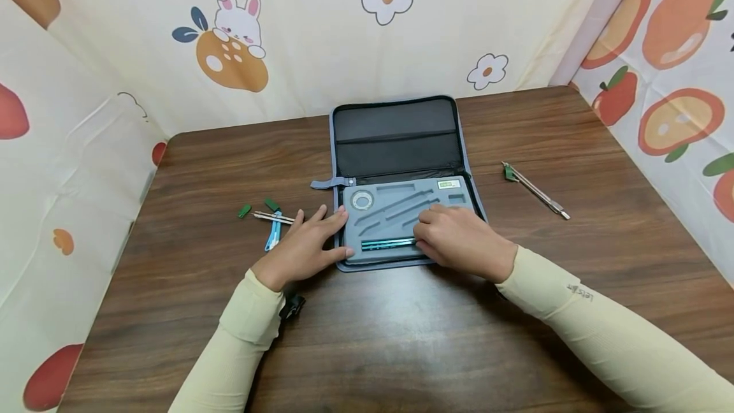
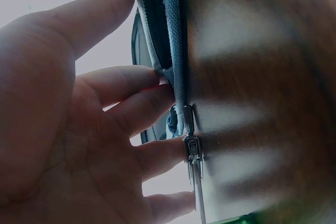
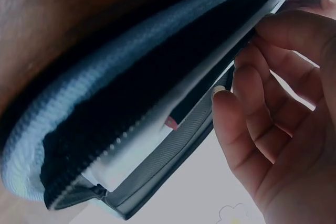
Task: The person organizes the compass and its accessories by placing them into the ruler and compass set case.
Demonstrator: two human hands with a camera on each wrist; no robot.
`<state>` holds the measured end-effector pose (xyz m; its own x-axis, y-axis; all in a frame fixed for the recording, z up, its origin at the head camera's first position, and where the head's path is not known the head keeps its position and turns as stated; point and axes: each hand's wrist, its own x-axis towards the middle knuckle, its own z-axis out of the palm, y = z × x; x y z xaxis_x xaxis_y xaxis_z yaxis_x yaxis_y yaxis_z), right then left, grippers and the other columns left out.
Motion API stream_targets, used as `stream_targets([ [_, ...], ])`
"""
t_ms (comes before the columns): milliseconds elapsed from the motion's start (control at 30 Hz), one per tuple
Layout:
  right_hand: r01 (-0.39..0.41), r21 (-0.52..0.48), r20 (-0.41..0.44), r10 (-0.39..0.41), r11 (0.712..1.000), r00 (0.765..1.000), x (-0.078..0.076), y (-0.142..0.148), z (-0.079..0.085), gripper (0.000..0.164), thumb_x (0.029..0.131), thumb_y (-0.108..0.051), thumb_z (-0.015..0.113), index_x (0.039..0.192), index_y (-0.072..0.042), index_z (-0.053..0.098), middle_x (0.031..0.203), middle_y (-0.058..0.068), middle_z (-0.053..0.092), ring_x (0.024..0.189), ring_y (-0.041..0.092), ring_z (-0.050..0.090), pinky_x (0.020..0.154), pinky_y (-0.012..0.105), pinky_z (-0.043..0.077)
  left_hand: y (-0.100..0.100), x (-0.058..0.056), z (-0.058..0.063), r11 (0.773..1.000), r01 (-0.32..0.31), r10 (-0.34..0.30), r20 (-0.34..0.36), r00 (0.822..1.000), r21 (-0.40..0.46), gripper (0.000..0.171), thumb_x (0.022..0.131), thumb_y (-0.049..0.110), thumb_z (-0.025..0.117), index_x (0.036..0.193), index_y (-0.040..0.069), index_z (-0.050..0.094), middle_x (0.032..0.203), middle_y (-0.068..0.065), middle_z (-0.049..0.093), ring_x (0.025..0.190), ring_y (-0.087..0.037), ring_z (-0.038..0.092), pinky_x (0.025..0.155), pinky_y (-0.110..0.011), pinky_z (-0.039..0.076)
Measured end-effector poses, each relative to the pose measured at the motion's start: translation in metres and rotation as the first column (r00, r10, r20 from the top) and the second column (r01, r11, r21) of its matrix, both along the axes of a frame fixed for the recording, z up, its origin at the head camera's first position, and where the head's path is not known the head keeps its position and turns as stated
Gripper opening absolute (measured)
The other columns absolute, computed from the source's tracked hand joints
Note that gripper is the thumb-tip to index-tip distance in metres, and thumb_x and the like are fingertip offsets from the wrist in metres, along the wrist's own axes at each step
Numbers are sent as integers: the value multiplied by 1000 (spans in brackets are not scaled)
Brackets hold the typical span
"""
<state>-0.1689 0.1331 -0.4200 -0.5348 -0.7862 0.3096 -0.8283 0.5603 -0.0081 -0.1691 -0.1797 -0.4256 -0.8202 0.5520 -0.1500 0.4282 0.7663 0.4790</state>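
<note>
A blue-grey zip case [image 1: 395, 152] lies unfolded, with a grey moulded tray [image 1: 352, 225] in its near half. Dark pencils with teal stripes [image 1: 387, 244] lie along the tray's near side. My right hand [image 1: 459, 238] curls its fingers over their right end and pinches them there. A reddish pencil tip [image 3: 172, 123] shows past the fingers in the right wrist view. My left hand [image 1: 306, 241] is spread, its thumb and index fingertip resting on the tray's left edge. Close to its other fingers lies a metal compass [image 2: 193, 153], partly covered in the head view.
A light blue cutter-like tool [image 1: 273, 234] and two small green pieces [image 1: 244, 210] lie left of the case. Another metal compass with a green part [image 1: 536, 190] lies to the right. The tray holds a round ring-shaped disc [image 1: 353, 201] and a small labelled block [image 1: 448, 184].
</note>
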Motion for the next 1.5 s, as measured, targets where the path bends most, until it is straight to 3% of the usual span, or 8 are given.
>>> stream_targets([
  [500, 23, -30, 43, -22, 999, 999, 0, 0, -2, 20, 88, -9, 73, 72, -17, 63, 67, -6, 48, 64, 14, 51, 52, 29, 44, 0, 0, 1, 1000, -3, 3, -7, 1000, 3, 72, 99, 43, 63, 156, 10, 34, 160, -7, 32, 150, -38, 18, 115, -66, 2],
  [867, 28, -83, 20, -27, 996, 999, -1, 5, -1, 17, 86, -11, 77, 74, -16, 66, 71, -5, 53, 67, 15, 56, 53, 31, 48, 0, 0, 2, 1000, 2, -2, 5, 1000, 5, 73, 98, 43, 64, 156, 10, 34, 160, -7, 31, 150, -38, 17, 115, -67, 2],
  [1300, 126, -120, 0, -127, 985, 992, -12, 42, 6, 7, 84, -11, 78, 82, -11, 72, 79, -1, 62, 72, 16, 60, 54, 34, 52, 2, 0, 3, 1000, 0, 0, 12, 1000, 8, 73, 98, 44, 63, 157, 12, 33, 161, -6, 30, 150, -38, 16, 114, -67, 1],
  [1500, 224, -98, 28, -223, 970, 975, -15, 66, 12, 5, 83, -10, 79, 86, -10, 75, 81, 1, 65, 71, 15, 60, 56, 35, 53, 1, 1, 3, 1000, 0, 0, 22, 1000, 9, 74, 98, 43, 64, 157, 11, 33, 161, -5, 29, 150, -38, 15, 113, -69, 0],
])
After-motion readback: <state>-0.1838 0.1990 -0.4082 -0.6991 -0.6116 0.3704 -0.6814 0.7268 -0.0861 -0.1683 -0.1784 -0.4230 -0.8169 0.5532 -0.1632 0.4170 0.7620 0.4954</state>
